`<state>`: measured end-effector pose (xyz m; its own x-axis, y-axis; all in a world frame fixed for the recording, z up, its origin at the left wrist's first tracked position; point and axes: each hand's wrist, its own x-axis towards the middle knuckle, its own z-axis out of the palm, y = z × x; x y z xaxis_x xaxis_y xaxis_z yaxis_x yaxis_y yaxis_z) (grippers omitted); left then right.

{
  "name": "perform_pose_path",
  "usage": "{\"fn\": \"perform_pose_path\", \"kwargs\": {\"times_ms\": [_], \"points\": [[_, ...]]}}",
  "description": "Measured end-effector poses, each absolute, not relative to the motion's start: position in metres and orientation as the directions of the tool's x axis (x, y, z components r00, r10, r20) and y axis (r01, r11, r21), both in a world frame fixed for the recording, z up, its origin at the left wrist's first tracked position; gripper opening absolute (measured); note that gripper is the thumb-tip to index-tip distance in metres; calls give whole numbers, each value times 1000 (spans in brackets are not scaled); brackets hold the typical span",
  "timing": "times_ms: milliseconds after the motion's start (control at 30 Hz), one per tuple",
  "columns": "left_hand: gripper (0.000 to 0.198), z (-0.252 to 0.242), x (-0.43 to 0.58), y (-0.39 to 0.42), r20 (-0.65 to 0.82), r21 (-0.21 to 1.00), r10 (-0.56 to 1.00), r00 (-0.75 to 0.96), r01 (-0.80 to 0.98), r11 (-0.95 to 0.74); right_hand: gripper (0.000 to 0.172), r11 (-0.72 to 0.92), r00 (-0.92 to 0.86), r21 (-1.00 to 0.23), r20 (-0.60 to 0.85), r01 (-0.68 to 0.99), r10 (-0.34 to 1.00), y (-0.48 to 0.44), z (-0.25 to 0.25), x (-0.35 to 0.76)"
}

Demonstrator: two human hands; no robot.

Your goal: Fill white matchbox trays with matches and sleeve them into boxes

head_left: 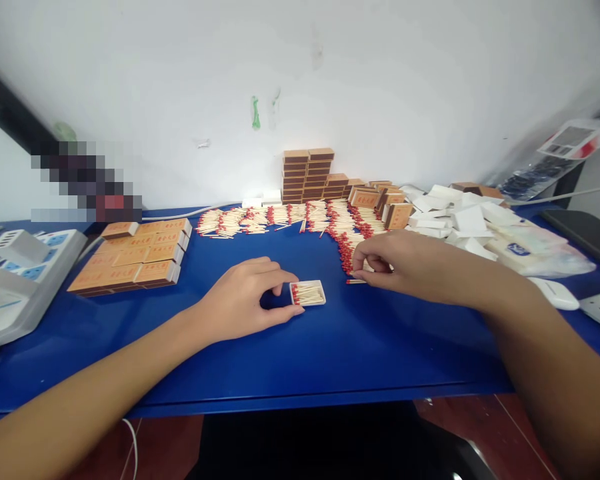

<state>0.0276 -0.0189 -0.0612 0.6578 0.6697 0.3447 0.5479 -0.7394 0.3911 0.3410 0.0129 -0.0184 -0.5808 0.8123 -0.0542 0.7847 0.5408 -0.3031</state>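
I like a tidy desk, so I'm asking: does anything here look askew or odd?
Yes. Several matchboxes right of the neat stack sit at mixed angles, and the white box pieces beyond lie jumbled. Some loose matches lie crosswise. A ragged green scrap on the pale wall also looks out of place.

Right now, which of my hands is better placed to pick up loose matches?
Your right hand, I'd say: it is right at the near end of the loose matches, while your left hand has thumb and forefinger on the white tray, farther from them.
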Motion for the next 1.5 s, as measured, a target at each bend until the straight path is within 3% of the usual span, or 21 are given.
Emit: {"fn": "perform_pose_path", "kwargs": {"times_ms": [200,367,800,1233,1367,1500], "points": [[28,-61,32,-20,340,390,668,662,547,-741,17,663,-662,-375,153,648,733,1,-25,315],[28,-61,36,-21,335,381,666,667,550,-743,12,730,-711,-378,220,569,668,-10,-39,296],[27,-60,33,-21,340,397,669,662,544,-740,14,698,-709,-330,106,636,697,-7,-29,303],[27,-60,34,-20,331,396,672,662,549,-736,16,706,-726,-375,115,601,678,-4,-38,301],[27,-60,34,-20,351,388,663,661,542,-746,17,658,-669,-359,113,662,734,0,-27,314],[27,-61,32,-20,354,386,659,664,538,-749,17,595,-622,-295,2,748,783,8,-17,338]]}}
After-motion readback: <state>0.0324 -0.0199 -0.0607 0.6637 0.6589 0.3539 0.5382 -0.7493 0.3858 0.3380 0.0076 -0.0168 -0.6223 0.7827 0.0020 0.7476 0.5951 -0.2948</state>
